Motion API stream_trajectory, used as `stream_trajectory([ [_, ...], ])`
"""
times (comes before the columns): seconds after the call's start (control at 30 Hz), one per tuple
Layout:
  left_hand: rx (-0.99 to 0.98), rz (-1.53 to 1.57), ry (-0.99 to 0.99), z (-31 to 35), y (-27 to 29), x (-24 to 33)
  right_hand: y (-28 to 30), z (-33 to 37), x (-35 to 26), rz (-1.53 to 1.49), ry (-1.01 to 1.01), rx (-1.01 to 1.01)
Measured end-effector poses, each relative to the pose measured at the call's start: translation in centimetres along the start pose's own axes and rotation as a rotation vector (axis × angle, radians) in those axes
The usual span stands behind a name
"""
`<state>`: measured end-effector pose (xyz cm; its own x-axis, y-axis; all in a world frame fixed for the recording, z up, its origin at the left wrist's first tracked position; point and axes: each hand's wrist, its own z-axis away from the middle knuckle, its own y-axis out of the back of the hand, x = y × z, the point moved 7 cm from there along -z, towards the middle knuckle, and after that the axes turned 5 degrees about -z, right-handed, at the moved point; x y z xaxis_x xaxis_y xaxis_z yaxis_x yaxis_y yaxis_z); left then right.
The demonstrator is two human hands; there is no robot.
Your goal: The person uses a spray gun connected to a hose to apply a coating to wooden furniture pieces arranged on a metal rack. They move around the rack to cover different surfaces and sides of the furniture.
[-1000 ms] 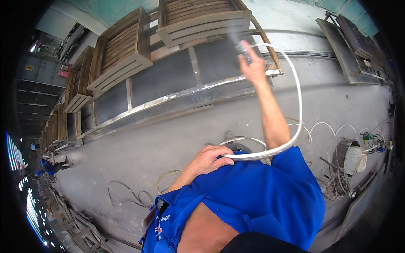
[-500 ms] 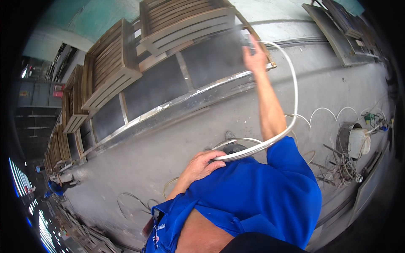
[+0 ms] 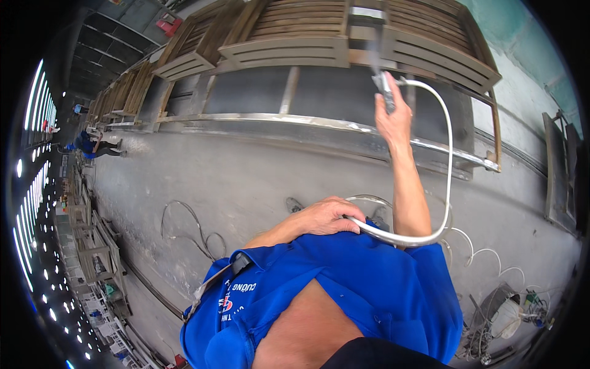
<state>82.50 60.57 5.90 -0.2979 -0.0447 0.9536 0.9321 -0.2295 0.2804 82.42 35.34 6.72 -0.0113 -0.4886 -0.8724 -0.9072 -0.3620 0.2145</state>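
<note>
While the right hand [image 3: 394, 120] grips a spray gun [image 3: 386, 93], fingers wrapped around its body, the left hand [image 3: 330, 215] clamps the white hose [image 3: 450, 160] at the waist. The gun is above a long rack [image 3: 295, 120], its nozzle toward the gap between two slatted wooden frames [image 3: 439, 60]. A pale blur [image 3: 373, 55] at the nozzle is probably spray mist.

Long rack [image 3: 243, 118]: running under the right hand's [image 3: 394, 120] grip, bearing slatted wooden frames [image 3: 301, 26] beyond it, leftward and rightward.
Grey floor [image 3: 184, 157]: stretching nearer than the grip, carrying hose loops [image 3: 195, 215] leftward, a drum [image 3: 490, 301] rightward.
</note>
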Motion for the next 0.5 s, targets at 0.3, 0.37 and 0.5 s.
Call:
stream_trajectory([
  [0.3, 0.223, 0.065, 0.113, 16.2, 13.7, -6.5, -32.6, -0.9, -9.1, -0.318, -0.278, -0.449],
  [0.37, 0.222, 0.065, 0.087, 18.0, 15.6, -7.0, -34.4, -0.5, -10.0, -0.287, -0.262, -0.43],
  [0.5, 0.158, 0.109, -0.008, 19.9, 17.9, -7.3, -29.4, 1.2, -8.9, -0.027, -0.253, -0.188],
])
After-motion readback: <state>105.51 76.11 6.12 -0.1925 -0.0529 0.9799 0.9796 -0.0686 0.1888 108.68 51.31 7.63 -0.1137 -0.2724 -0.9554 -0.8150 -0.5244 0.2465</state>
